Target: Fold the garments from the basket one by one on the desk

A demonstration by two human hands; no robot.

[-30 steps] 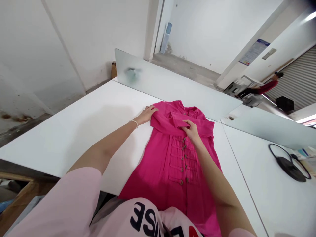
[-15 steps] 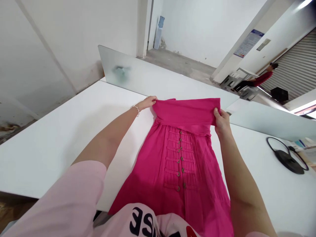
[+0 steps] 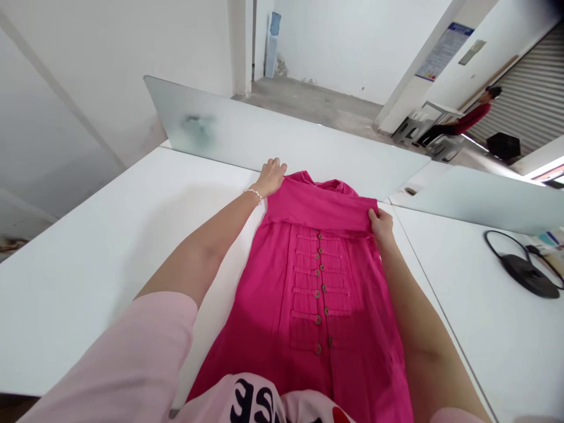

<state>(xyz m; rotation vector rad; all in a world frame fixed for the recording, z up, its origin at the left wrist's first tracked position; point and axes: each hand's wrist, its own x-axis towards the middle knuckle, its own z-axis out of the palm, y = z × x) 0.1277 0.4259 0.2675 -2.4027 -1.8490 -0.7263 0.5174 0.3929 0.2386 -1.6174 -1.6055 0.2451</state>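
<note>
A bright pink dress (image 3: pixel 268 305) lies front up on the white table, its lower end running under my body. Down its front are rows of stitched tabs with several dark round buttons. One sleeve (image 3: pixel 321 205) is folded across the chest, and the collar (image 3: pixel 335 185) shows above it. My left hand (image 3: pixel 271 176), with a beaded bracelet on the wrist, is closed on the cloth at the upper left shoulder. At the right end of the folded sleeve, my right hand (image 3: pixel 381 224) pinches the edge between thumb and fingers.
A frosted low partition (image 3: pixel 264 138) runs along the back edge of the white table (image 3: pixel 176 194). On the right part of the tabletop sits a black round-based object with a loop (image 3: pixel 529 273). Farther off, a person in red (image 3: pixel 476 117) sits by grey stools.
The folded sleeve has come down toward the table, and the collar now shows behind it. My right hand has moved slightly left and lower; my left hand has shifted up a little at the shoulder.
</note>
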